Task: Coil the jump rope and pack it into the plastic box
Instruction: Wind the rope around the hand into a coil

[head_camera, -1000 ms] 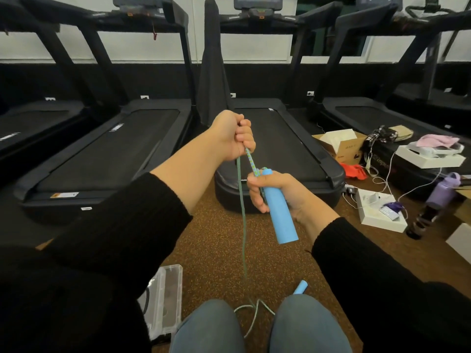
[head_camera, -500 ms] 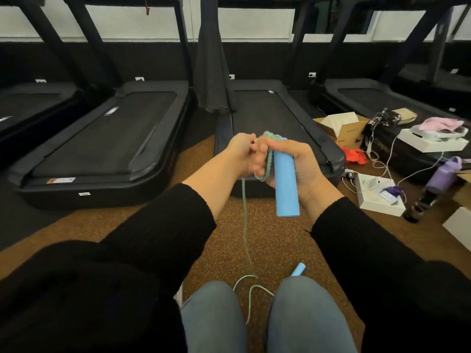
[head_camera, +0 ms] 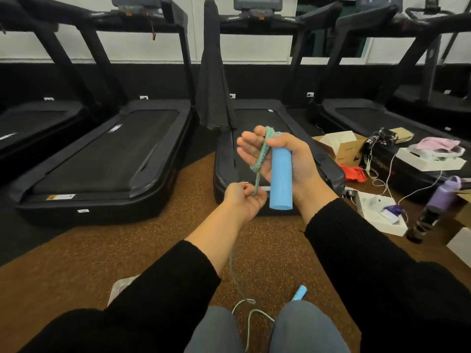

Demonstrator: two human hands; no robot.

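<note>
Barely begun: right hand (head_camera: 285, 159) clamps the blue handle (head_camera: 280, 179), one rope (head_camera: 261, 155) loop on its fingers; left hand (head_camera: 244, 200) pinches the rope below. Most rope, second handle (head_camera: 299, 293) on floor; box (head_camera: 119, 289) unpacked.

Left hand (head_camera: 243, 200) now lowered below right hand (head_camera: 277, 159), apart from it, pinching rope (head_camera: 257, 182); one loop of rope more around right palm.
</note>
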